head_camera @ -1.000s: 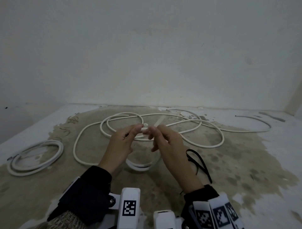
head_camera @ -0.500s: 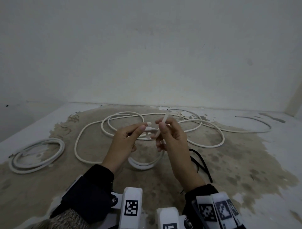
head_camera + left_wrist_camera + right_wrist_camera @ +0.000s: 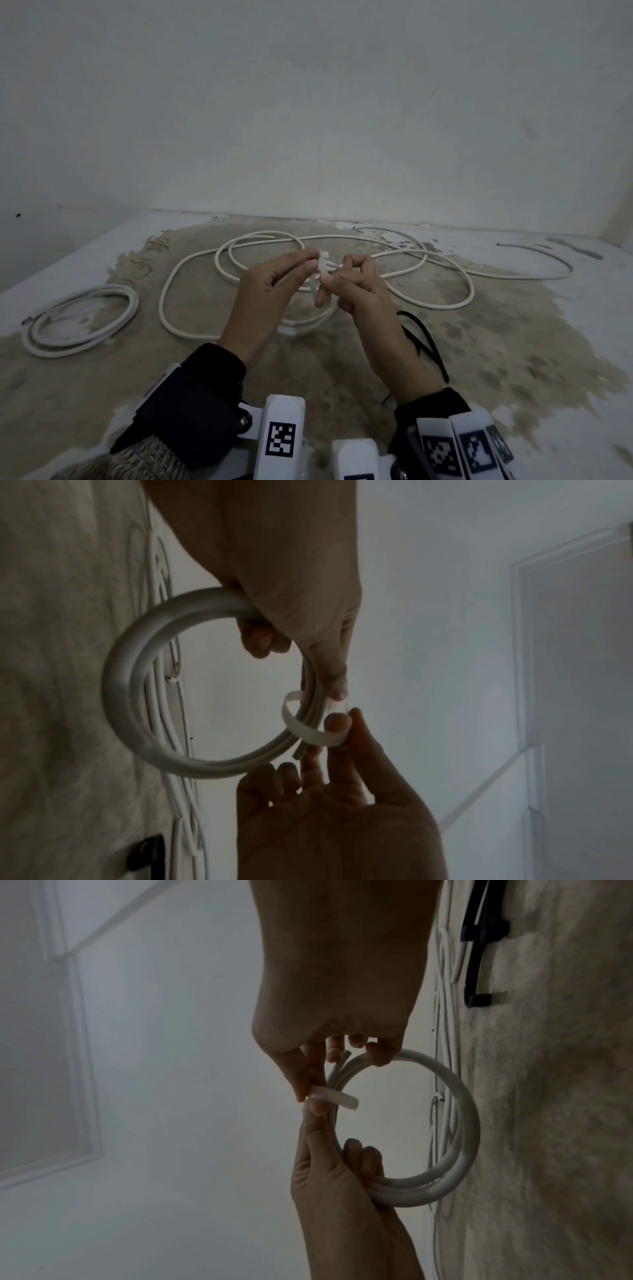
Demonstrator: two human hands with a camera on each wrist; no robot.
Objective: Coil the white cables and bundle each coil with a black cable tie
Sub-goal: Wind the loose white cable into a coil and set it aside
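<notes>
left hand (image 3: 270, 291) gripped small white coil (image 3: 143, 696), held above floor | right hand (image 3: 352, 287) pinched pale strap (image 3: 308, 731) bent around its strands | risk: springy strands could slip and unwind if pinch loosened | strap looked white; black ties (image 3: 424, 346) lay on floor

Head cam: high, looks fwd/down. Wrist cams: close, along hands; all share coil (image 3: 310, 320).

In the head view most of the coil (image 3: 301, 320) is hidden behind the left hand (image 3: 270, 291) and right hand (image 3: 356, 294). The tie (image 3: 323, 260) is largely covered by fingertips, so its closure cannot be told. The black ties (image 3: 423, 342) are partly hidden by the right wrist, and cut off in the wrist views.
</notes>
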